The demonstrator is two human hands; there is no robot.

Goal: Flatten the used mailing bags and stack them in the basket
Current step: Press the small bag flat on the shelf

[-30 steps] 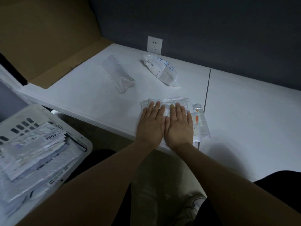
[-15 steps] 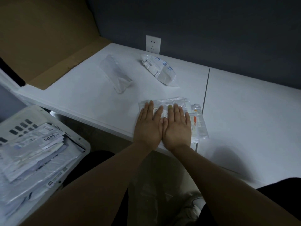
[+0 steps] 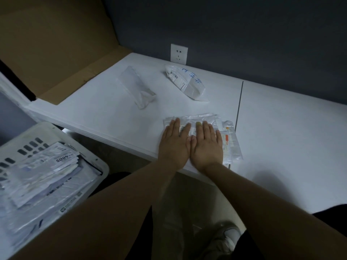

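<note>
My left hand (image 3: 174, 145) and right hand (image 3: 206, 145) lie side by side, palms down, just inside the front edge of the counter (image 3: 105, 113). I see straight, slightly spread fingers (image 3: 175, 128) on both, pointing toward the back edge, thumbs meeting between them. Both bare forearms angle together from below, wrists over the front edge.

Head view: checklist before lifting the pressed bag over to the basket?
1. Palms flat, left hand and right hand, on the crinkled clear plastic mailing bag: ok.
2. That bag fully flat: cannot tell, hands cover it.
3. Separate from the orange-labelled clear bag beside it: cannot tell.
4. Open top on the white slotted plastic basket, flattened stack inside: ok.
5. All bags flattened: not ok, the translucent crumpled bag and the white bag with blue writing lie puffed.
</note>
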